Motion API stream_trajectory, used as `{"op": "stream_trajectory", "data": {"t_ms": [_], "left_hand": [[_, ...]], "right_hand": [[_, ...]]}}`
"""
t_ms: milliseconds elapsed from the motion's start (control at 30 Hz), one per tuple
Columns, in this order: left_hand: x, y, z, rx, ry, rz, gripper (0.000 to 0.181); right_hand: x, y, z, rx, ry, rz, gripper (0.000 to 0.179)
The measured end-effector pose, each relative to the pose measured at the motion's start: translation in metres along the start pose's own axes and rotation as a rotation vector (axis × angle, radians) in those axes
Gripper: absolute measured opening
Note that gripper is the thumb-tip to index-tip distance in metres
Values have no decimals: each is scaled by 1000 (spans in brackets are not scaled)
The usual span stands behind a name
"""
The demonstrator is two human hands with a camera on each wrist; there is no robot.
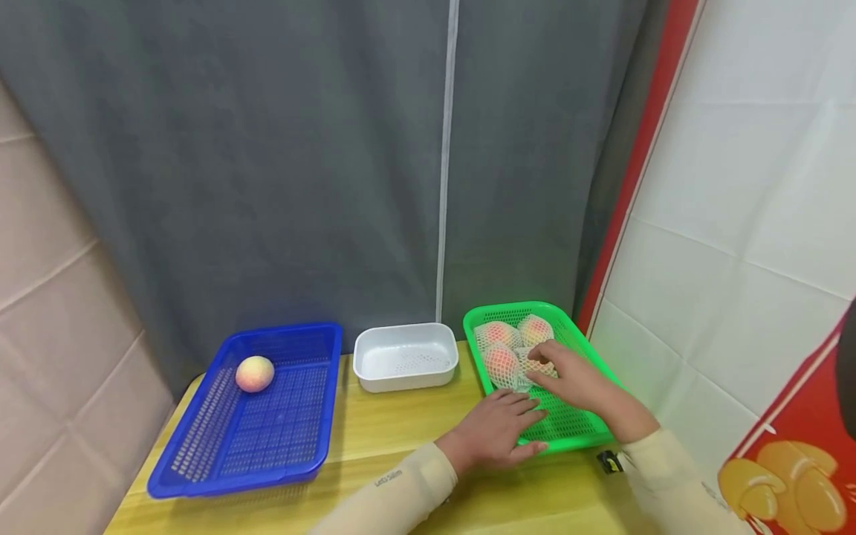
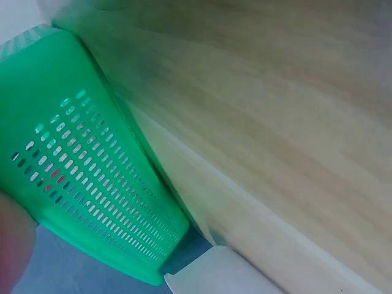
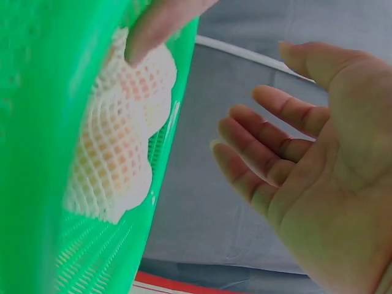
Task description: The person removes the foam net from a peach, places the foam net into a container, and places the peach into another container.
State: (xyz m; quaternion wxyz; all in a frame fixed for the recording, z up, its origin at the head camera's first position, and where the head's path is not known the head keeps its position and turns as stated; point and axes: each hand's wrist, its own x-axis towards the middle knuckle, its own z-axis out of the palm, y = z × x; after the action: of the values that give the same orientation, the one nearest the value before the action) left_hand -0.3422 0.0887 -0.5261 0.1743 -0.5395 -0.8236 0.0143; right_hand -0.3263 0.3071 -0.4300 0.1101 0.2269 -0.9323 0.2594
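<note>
My right hand (image 1: 576,379) hovers over the green basket (image 1: 565,427), fingers loosely bent and holding nothing. Below it sit several pink-and-yellow peaches (image 1: 501,364) in white foam nets; it partly covers the nearest right one. The right wrist view shows this hand's palm (image 3: 340,165) apart from the netted peaches (image 3: 110,153). My left hand (image 1: 491,431) has its fingers spread at the green basket's near left rim, gripping nothing. Whether it touches the rim is hard to tell. The left wrist view shows the basket's perforated side (image 2: 92,159) and a blurred bit of hand.
A blue basket (image 1: 328,416) on the left holds one bare peach (image 1: 255,374). Between the baskets stands a white tray (image 1: 404,383) against the grey curtain (image 1: 321,186). A small black-and-yellow object (image 1: 609,461) lies by the right sleeve on the wooden table (image 1: 381,427).
</note>
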Motion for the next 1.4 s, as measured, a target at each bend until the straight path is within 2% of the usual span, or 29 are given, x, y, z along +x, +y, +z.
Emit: {"op": "stream_trajectory", "data": {"t_ms": [300, 500, 700, 1000, 1167, 1400], "left_hand": [[1, 1, -1, -2, -6, -9, 66], [-1, 1, 1, -19, -15, -8, 66], [-1, 1, 1, -25, -18, -15, 66], [0, 1, 1, -18, -17, -16, 65], [0, 1, 1, -20, -26, -20, 66], [0, 1, 2, -22, -37, -25, 65]], "right_hand": [[28, 29, -15, -180, -106, 49, 47], [42, 47, -10, -252, -149, 58, 61], [57, 59, -1, -328, -213, 61, 64], [72, 75, 8, -337, -378, 135, 72], [75, 84, 16, -346, -406, 159, 73], [78, 83, 23, -333, -439, 204, 75]]}}
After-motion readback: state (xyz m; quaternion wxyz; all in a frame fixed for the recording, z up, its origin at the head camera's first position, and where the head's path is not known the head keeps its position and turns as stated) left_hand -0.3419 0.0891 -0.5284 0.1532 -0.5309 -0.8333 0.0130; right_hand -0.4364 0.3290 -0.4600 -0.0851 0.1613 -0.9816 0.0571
